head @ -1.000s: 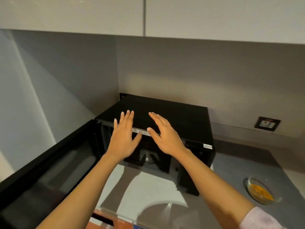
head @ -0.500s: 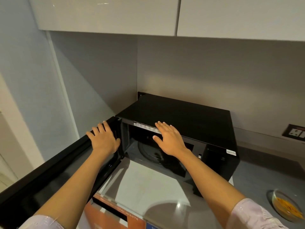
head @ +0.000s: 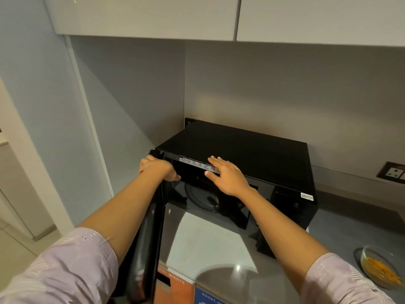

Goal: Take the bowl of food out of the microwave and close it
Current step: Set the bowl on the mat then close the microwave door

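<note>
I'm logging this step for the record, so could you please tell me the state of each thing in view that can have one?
Black microwave oven: cavity open, no bowl inside, only the round turntable.
Black microwave door: swung open, left hand gripping its top edge.
Right hand: flat on the oven's top front edge.
Clear glass bowl of yellow food: out, resting on the grey counter.

door [head: 144, 249] swung partway shut | left hand [head: 156, 168] now apparently gripping its top edge

Grey walls [head: 285, 95] — glossy white cabinets [head: 142, 16] overhead
</note>
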The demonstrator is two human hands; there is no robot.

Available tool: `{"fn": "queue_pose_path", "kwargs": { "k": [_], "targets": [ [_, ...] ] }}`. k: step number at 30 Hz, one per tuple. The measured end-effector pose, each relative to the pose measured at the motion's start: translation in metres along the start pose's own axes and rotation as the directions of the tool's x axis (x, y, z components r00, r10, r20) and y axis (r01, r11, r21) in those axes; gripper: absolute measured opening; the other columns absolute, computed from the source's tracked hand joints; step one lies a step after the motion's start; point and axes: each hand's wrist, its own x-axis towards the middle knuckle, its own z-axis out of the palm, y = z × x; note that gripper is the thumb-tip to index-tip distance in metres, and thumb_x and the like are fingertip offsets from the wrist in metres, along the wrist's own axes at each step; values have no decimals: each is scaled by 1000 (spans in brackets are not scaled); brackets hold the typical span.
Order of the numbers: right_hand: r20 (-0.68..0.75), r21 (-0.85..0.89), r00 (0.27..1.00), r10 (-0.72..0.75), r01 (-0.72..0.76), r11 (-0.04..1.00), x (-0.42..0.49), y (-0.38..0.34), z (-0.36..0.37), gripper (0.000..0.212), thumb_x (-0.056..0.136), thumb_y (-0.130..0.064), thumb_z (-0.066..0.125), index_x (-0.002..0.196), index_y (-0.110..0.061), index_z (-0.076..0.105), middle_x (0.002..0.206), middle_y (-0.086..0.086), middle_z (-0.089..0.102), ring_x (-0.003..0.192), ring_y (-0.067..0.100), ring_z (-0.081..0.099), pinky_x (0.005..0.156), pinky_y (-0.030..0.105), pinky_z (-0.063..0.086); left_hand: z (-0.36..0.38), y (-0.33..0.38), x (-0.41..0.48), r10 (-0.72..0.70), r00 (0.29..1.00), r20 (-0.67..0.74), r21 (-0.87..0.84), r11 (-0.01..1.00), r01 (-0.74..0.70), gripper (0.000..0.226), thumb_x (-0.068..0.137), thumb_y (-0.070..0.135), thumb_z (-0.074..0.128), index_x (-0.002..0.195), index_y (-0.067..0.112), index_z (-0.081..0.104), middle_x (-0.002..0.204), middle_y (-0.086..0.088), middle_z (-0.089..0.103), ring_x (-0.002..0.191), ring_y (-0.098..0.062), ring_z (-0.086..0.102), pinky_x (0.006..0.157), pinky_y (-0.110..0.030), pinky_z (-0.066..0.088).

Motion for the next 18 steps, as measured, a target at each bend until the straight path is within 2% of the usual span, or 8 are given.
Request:
{"fn": "queue_pose_path", "kwargs": {
  "k": [3, 5, 8, 9, 11, 14, 18],
  "targets": [
    [79, 77, 997, 28, -34, 996, 0, 0, -7, 62, 97, -46, 42, 151, -19, 28, 160, -1, 24, 149, 15, 17, 121, 34, 11, 4, 11, -11, 61, 993, -101, 53, 997, -56, 105, 74, 84, 37, 150, 13, 23, 152, -16, 26, 138, -32, 26, 109, -36, 31],
    [140, 122, 989, 44, -61, 991, 1, 0, -13, 63, 97, -47, 42, 152, -20, 26, 161, 0, 23, 150, 15, 14, 120, 33, 9, 7, 19, -19, 76, 989, -129, 33, 997, -72, 106, 79, 80, 35, 152, 6, 13, 158, -20, 16, 143, -36, 20, 114, -38, 25],
    [222, 201, 973, 66, -111, 973, 0, 0, -24, 64, 97, -48, 43, 152, -21, 25, 162, 0, 19, 151, 15, 10, 120, 34, 6, 13, 29, -26, 47, 996, -81, -214, 975, -64, 112, 81, 76, 39, 150, 4, -12, 158, -26, -13, 147, -44, -2, 119, -47, 13],
    [248, 220, 966, 79, -135, 966, -1, 1, -26, 66, 95, -50, 43, 152, -23, 24, 162, -1, 18, 151, 16, 8, 120, 37, 7, 15, 32, -28, 63, 994, -86, -286, 954, -85, 112, 81, 76, 37, 150, 7, -16, 158, -25, -19, 146, -45, -9, 119, -50, 9],
    [299, 241, 948, 109, -185, 953, -2, 5, -31, 72, 91, -58, 45, 152, -29, 24, 163, -2, 15, 151, 19, 6, 120, 43, 10, 18, 41, -29, 128, 981, -146, -327, 929, -170, 106, 82, 79, 29, 150, 12, -18, 158, -21, -23, 144, -44, -20, 119, -56, -2],
    [350, 225, 927, 134, -222, 949, -5, 11, -36, 79, 85, -66, 46, 152, -32, 21, 163, -5, 12, 151, 19, 5, 121, 47, 11, 22, 51, -28, 284, 923, -260, -296, 886, -356, 94, 83, 79, 16, 151, 22, -16, 159, -9, -24, 142, -37, -31, 108, -65, -17],
    [355, 224, 928, 115, -204, 953, -13, 14, -47, 82, 87, -60, 51, 154, -28, 17, 163, -6, 10, 151, 16, 4, 120, 44, 9, 28, 62, -18, 518, 761, -391, -151, 780, -608, 77, 88, 72, 9, 152, 31, -4, 162, 3, -13, 143, -26, -30, 105, -64, -24]
  ]
}}
